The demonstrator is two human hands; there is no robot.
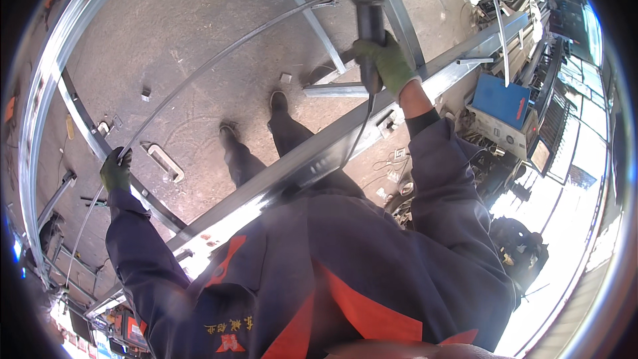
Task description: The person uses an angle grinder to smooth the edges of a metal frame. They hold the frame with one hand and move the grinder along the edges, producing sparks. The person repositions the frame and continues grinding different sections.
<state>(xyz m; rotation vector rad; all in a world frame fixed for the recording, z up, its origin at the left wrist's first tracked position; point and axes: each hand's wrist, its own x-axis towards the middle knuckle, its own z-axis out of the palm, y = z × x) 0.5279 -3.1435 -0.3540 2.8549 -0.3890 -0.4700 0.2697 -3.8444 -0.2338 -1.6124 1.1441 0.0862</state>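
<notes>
My right hand (392,63), in a green work glove, is wrapped round the dark body of an angle grinder (369,20). The grinder is held out ahead, its round head pointing away from me and its black cord (362,133) hanging from the near end. On the left my left hand (117,170), in a dark green glove, is closed round a long thin grey cable (219,56). That cable curves up and right toward the grinder's head, and its other part runs down behind my left forearm. Whether it touches the grinder I cannot tell.
A long square steel tube (319,153) crosses diagonally in front of my body. More steel frame members (312,16) lie beyond, and a curved-looking shiny rail (41,119) stands at far left. A blue-topped machine (500,101) sits right. A slotted metal piece (163,161) is on the floor.
</notes>
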